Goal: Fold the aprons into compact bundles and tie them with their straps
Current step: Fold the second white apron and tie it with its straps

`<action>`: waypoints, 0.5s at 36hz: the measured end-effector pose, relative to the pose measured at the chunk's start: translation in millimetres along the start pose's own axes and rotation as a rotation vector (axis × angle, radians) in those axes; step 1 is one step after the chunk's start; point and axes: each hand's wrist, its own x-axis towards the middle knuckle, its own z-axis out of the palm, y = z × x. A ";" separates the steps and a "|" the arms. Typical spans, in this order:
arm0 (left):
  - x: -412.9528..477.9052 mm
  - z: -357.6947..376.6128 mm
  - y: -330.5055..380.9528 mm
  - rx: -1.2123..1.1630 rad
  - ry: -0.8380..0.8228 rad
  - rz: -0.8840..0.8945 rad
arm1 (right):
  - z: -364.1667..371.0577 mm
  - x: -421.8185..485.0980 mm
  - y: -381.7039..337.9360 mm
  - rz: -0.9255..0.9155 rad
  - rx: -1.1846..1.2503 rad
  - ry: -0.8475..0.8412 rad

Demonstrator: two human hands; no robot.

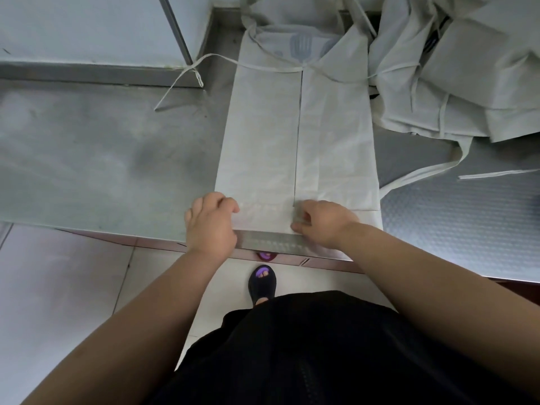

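A white apron lies flat on the steel table, folded lengthwise into a long strip with both sides meeting at a centre seam. Its waist straps trail off to the left and right at the far end. My left hand rests with curled fingers on the near left corner of the apron's hem. My right hand pinches the hem near the centre seam, fingers curled on the cloth. The hem lies just short of the table's front edge.
A heap of unfolded white aprons with loose straps fills the table's far right. A wall panel with a metal post stands at the far left. Below the table edge are floor tiles and my sandalled foot.
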 end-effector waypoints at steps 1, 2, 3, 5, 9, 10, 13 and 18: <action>-1.0 -1.2 3.1 -0.022 0.003 0.078 | 0.5 -1.9 -0.8 -0.019 0.007 0.014; -1.7 -0.9 6.9 -0.069 -0.010 0.169 | 0.9 -3.3 0.3 -0.031 0.002 0.021; -2.1 1.1 10.1 -0.110 -0.032 0.254 | -0.7 -6.1 0.6 -0.041 0.005 0.014; -3.5 4.7 17.1 -0.108 -0.131 0.338 | -3.4 -9.1 3.3 -0.050 0.003 -0.012; 0.4 9.5 22.9 0.007 -0.205 0.339 | -6.1 -14.0 7.9 -0.123 -0.126 0.010; 2.5 8.1 23.6 0.031 -0.201 0.353 | -5.8 -15.6 9.2 -0.136 -0.211 0.029; 8.9 1.0 26.4 0.071 -0.218 0.371 | 0.4 -16.2 9.5 -0.236 -0.389 0.201; 20.5 -9.5 30.9 0.139 -0.265 0.418 | -4.2 -18.3 3.1 -0.173 -0.303 0.170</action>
